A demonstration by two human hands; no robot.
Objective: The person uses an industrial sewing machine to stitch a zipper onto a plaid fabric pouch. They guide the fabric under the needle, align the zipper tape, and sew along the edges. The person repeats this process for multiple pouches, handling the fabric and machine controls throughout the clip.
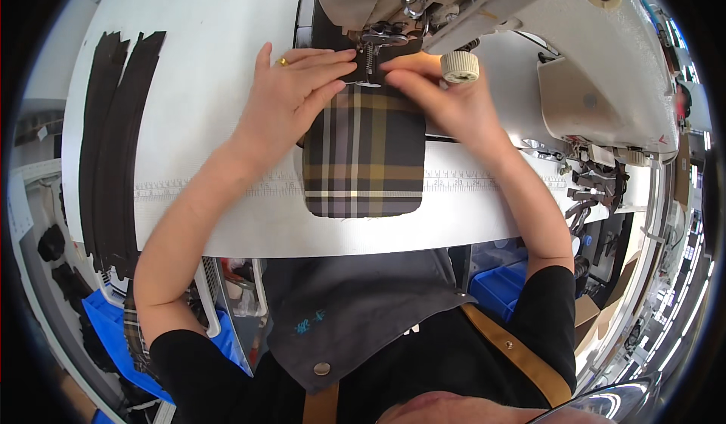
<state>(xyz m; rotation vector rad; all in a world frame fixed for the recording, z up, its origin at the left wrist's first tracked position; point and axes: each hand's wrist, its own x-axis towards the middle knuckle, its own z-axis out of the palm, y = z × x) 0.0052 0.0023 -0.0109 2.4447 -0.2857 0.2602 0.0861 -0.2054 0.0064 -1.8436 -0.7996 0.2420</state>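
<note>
A plaid fabric panel [365, 152] in dark grey, tan and white lies flat below the presser foot [369, 82] of a sewing machine [386, 4]. Dark material surrounds the foot; whether it belongs to the panel is hard to tell. My left hand [299, 83], a ring on one finger, rests with fingers stretched out left of the foot, thumb near the panel's upper edge. To the right of the foot, thumb and forefinger of my right hand [446, 95] close together at the fabric by the panel's upper right corner. A cream knob hides part of that hand.
Long dark strips [117, 152] lie at the table's left. A printed ruler scale [257, 188] crosses the white tabletop [219, 231]. The machine's arm [605, 68] overhangs the right side. Blue bins [499, 288] stand below the table; small tools [594, 189] crowd the right edge.
</note>
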